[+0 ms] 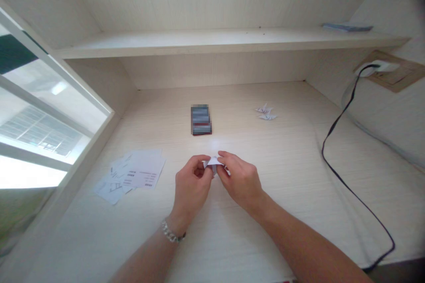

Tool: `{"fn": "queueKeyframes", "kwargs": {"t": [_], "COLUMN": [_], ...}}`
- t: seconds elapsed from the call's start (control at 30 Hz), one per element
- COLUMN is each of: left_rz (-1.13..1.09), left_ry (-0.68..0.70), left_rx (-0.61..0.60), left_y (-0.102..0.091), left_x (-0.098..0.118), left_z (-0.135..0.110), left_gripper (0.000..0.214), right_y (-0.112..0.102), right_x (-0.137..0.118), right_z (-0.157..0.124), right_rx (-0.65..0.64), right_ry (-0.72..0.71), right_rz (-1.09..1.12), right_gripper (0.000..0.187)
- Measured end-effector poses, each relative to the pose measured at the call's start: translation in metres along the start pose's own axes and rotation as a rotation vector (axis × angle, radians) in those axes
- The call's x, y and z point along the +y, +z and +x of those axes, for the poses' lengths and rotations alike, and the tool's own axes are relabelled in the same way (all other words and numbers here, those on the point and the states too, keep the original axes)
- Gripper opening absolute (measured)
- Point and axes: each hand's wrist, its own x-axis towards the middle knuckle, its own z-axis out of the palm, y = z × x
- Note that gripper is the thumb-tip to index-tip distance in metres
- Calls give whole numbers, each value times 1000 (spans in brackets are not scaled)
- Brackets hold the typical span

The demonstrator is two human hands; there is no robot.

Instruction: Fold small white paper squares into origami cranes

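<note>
My left hand (191, 185) and my right hand (239, 178) meet just above the middle of the pale wooden desk (292, 177). Between their fingertips they pinch a small folded piece of white paper (213, 162). Both hands have their fingers closed on it. A bracelet sits on my left wrist. Two small folded white paper figures (266, 112) lie farther back on the right, apart from my hands.
A phone (201, 120) lies flat behind my hands. A loose pile of white printed slips (133, 174) sits at the left. A black cable (345, 177) runs from a wall socket (381, 67) across the right side. A shelf (212, 42) overhangs the back; a window frame is at left.
</note>
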Motion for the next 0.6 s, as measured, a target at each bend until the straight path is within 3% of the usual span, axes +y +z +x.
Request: {"fn": "queueKeyframes", "kwargs": {"t": [0.23,0.37,0.6], "left_rz": [48,58,-11], "left_ry": [84,90,51], "left_rx": [-47,4,75], "left_y": [-2,-3,-3], "left_x": [5,3,3], "left_z": [0,1,-1], "left_gripper": [25,23,22], "right_y": [-1,-3,-9], "right_x": [-4,-5,-10], "right_z": [0,-1,0], "right_rx": [29,24,160], "right_ry": [-79,-101,-162], "right_rz": [139,169,186], "right_gripper": [19,24,25]}}
